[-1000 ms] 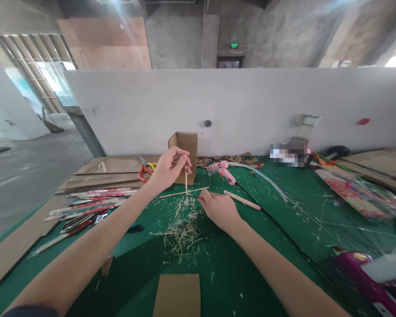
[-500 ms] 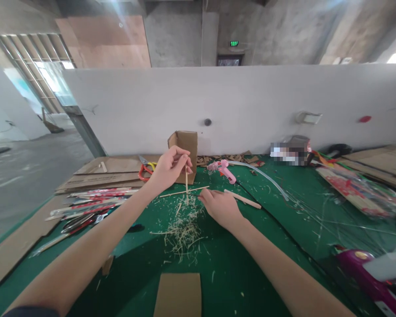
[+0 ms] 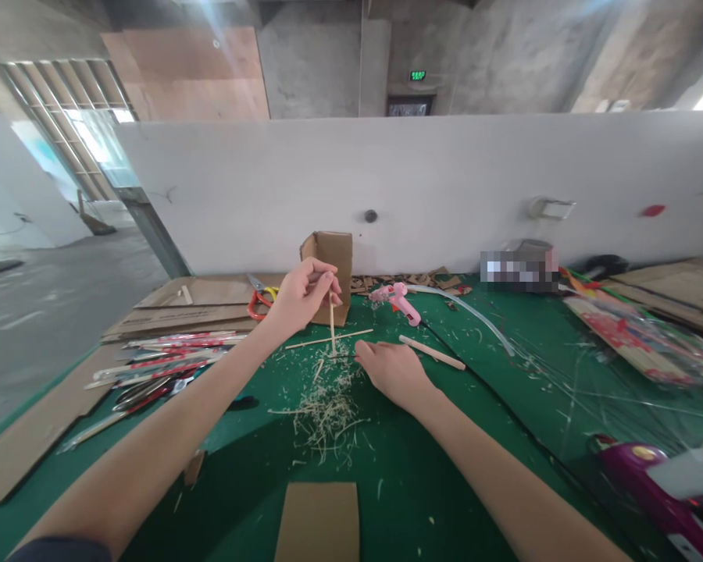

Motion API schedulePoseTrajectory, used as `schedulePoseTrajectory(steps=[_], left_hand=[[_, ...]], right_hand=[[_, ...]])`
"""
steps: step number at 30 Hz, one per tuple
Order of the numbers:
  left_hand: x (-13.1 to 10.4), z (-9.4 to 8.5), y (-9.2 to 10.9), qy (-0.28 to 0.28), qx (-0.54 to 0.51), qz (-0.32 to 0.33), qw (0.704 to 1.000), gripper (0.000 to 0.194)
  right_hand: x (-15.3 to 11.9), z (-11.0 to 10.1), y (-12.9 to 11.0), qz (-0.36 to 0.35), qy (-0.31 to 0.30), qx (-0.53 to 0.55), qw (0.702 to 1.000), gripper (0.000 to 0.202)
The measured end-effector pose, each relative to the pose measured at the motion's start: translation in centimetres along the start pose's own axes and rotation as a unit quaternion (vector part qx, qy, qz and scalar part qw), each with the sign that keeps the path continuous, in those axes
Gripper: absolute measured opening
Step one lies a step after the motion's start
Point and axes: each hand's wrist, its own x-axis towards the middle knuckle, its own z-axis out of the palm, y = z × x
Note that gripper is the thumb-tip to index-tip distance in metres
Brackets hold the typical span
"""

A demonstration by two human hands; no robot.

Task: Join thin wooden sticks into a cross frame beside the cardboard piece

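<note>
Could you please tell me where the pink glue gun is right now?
In the head view, the glue gun lies right of centre on the green table, beyond the right hand and right of the upright cardboard.

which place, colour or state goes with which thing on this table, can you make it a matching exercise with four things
Things
1. left hand
2. glue gun
3. shavings
4. scissors

Places, colours, states
A. loosely heaped on the green table
B. orange-and-yellow handled
C. pinching a thin stick roughly upright
D. mainly pink

Right pairs
1-C
2-D
3-A
4-B
</note>
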Motion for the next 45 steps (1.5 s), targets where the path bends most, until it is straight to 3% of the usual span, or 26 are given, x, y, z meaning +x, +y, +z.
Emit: schedulePoseTrajectory(steps=[6,12,18,23,28,33,38,45], left_hand=[[0.0,0.0,0.1,-0.002,0.000,0.000,1.000,0.012],[0.0,0.0,0.0,-0.002,-0.003,-0.001,1.000,0.012],[-0.1,0.1,0.1,0.004,0.003,-0.003,1.000,0.011],[-0.1,0.1,0.3,-0.004,0.005,0.000,1.000,0.012],[-0.1,0.1,0.4,-0.011,0.006,-0.002,1.000,0.012],[-0.1,0.1,0.3,-0.014,0.003,0.007,1.000,0.012],[-0.1,0.0,0.4,-0.018,0.012,0.006,1.000,0.013],[-0.1,0.0,0.2,-0.012,0.008,0.011,1.000,0.012]], right_hand=[[0.4,0.0,-0.2,0.055,0.052,-0.005,0.997,0.032],[0.3,-0.8,-0.3,0.020,-0.022,-0.005,1.000,0.023],[0.8,-1.4,-0.3,0.052,0.027,-0.014,0.998,0.031],[0.5,-1.0,-0.4,0.011,-0.016,-0.011,1.000,0.022],[0.4,-0.9,-0.4,0.038,0.001,-0.018,0.999,0.028],[0.1,-0.1,-0.6,0.022,-0.050,-0.014,0.998,0.019],[0.5,-0.5,-0.7,0.051,-0.010,-0.014,0.999,0.029],[0.0,-0.4,-0.7,0.061,-0.040,0.017,0.997,0.021]])
